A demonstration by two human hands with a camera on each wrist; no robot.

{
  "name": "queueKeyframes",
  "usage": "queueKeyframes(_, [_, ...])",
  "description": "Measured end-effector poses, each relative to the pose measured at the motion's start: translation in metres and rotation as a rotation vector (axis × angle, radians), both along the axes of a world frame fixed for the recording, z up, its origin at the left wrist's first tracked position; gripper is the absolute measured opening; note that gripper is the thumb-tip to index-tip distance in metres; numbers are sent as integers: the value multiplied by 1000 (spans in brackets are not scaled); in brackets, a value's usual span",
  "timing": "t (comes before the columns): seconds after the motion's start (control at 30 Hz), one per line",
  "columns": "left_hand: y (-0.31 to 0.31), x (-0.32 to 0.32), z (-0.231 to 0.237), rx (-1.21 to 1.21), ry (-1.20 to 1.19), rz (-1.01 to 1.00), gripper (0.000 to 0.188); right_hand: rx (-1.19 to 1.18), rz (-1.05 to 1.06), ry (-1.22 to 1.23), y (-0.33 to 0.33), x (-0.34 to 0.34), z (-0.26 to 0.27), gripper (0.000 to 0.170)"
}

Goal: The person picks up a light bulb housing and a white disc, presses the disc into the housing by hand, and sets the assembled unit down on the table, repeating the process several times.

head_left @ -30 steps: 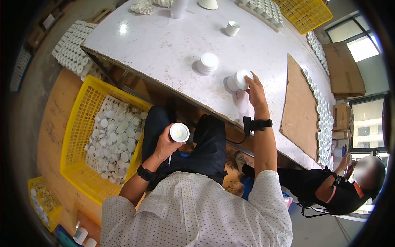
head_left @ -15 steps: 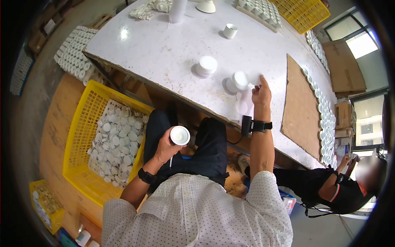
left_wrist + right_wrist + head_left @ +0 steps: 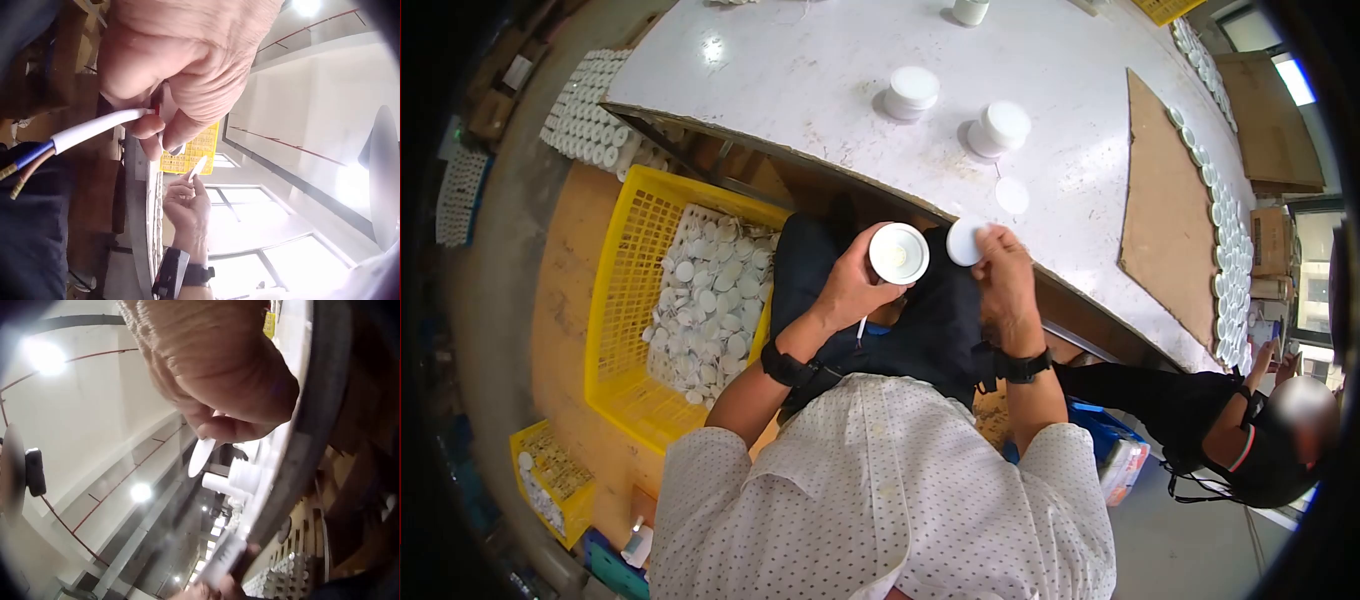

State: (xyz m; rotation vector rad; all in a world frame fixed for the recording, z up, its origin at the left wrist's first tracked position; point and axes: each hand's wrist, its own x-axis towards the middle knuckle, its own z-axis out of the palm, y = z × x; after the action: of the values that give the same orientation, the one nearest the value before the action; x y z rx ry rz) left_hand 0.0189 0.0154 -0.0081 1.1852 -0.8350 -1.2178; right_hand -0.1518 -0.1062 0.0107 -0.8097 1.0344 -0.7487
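My left hand [image 3: 852, 288] grips a white round downlight housing [image 3: 899, 254] over the lap, its open face and rim turned up. A white cable [image 3: 100, 128] with bare-ended blue and brown wires hangs from it in the left wrist view. To its right, my right hand [image 3: 1006, 272] pinches a thin white disc [image 3: 964, 242] at its edge, near the table's front edge. The right wrist view shows the disc [image 3: 202, 456] edge-on at the fingertips. A loose disc [image 3: 1012, 195] lies on the table in front of a stack of white discs [image 3: 1003, 130].
Another disc stack [image 3: 912, 93] and a small white cup-like part [image 3: 970, 11] stand on the table [image 3: 800, 70]. A cardboard sheet [image 3: 1170, 200] lies at right beside rows of white round parts [image 3: 1228, 250]. A yellow crate [image 3: 615, 300] at left holds many white discs [image 3: 710, 300]. Another person sits at right.
My right hand has come back from the disc stack toward the lap, carrying a disc. The left hand still holds the housing, and the head view has shifted.
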Motion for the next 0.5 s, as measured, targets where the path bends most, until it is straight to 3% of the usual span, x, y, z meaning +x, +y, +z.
queueKeyframes(0.1, [0,-6,-1,-78,144,-52,71,-2,134,-3,21,5,-16,13])
queueKeyframes(0.27, [2,-12,-3,-64,131,-63,69,-143,197,77,37,21,-19,18])
queueKeyframes(0.5, [4,-13,-3,-25,-99,29,55,-147,203,95,43,31,-24,23])
